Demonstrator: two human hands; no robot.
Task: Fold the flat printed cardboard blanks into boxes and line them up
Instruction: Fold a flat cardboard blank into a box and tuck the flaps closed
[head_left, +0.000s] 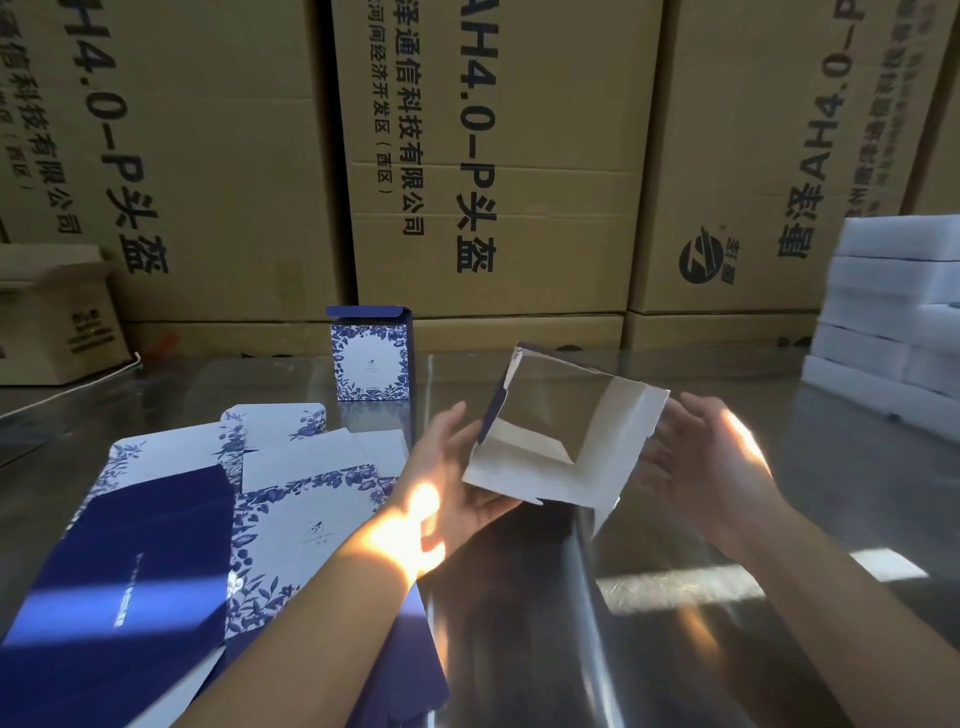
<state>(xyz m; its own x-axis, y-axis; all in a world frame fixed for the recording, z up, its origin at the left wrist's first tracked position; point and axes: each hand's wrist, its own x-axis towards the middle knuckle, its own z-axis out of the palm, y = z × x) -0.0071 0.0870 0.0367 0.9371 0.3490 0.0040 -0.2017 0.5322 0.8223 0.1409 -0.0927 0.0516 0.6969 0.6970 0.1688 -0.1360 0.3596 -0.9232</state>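
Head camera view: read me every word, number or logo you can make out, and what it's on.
"AH4.0-P头盔": middle brown corrugated carton, sideways.
"通信科技有限公司": same carton, smaller.
"H4.0-P头盔": left brown carton, cropped.
"AH4.0-P": right brown carton; rest blurred.
Too small to read: lettering on the standing blue-and-white floral box and flat printed blanks.

Glossy metal table (779, 467); matt printed cardboard blanks (156, 545).
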